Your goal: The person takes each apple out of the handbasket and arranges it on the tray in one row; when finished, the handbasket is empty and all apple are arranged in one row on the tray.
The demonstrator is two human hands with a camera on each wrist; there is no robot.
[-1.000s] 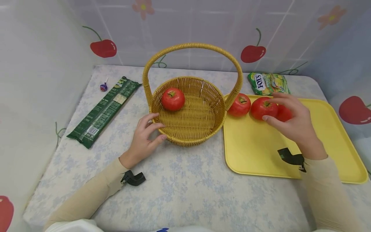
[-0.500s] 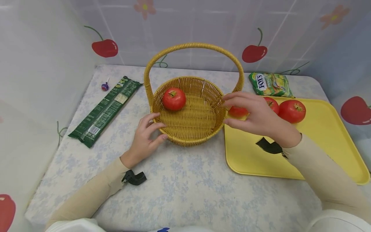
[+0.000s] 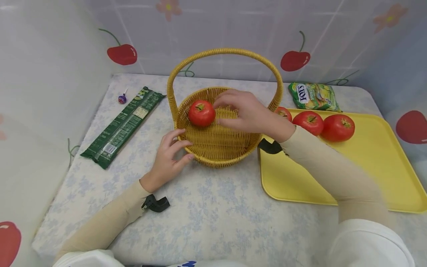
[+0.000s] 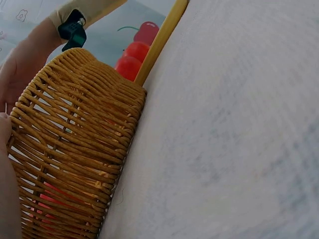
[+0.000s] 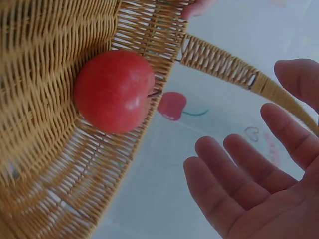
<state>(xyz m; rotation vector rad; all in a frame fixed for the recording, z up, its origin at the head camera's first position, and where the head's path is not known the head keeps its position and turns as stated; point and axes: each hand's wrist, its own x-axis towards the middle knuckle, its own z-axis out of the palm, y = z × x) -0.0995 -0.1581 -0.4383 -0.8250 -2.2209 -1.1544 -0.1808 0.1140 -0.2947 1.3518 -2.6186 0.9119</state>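
A yellow wicker basket (image 3: pixel 218 162) with a tall arched handle stands mid-table, a red apple (image 3: pixel 201 113) lying inside at its left. My left hand (image 3: pixel 170 155) holds the basket's left front rim, fingers over the edge and thumb at the outside. Over the inside of the basket, under the handle, hovers my right hand (image 3: pixel 245 111), its fingers spread and holding nothing. The right wrist view shows a gap between its fingertips (image 5: pixel 197 169) and the apple's red side (image 5: pixel 112 92). Three more apples, one being the middle apple (image 3: pixel 308 122), lie along the tray's back edge.
A yellow tray (image 3: pixel 300 181) sits right of the basket, with a green FOX'S candy bag (image 3: pixel 315 97) behind it. To the left lie a long green packet (image 3: pixel 123 128) and a small lollipop (image 3: pixel 122 98). Cherry-printed cloth (image 3: pixel 213 22) walls the back.
My right hand has swept left from the apples on the tray, past the basket's right rim, to above the basket's inside. The left hand has stayed at the rim.
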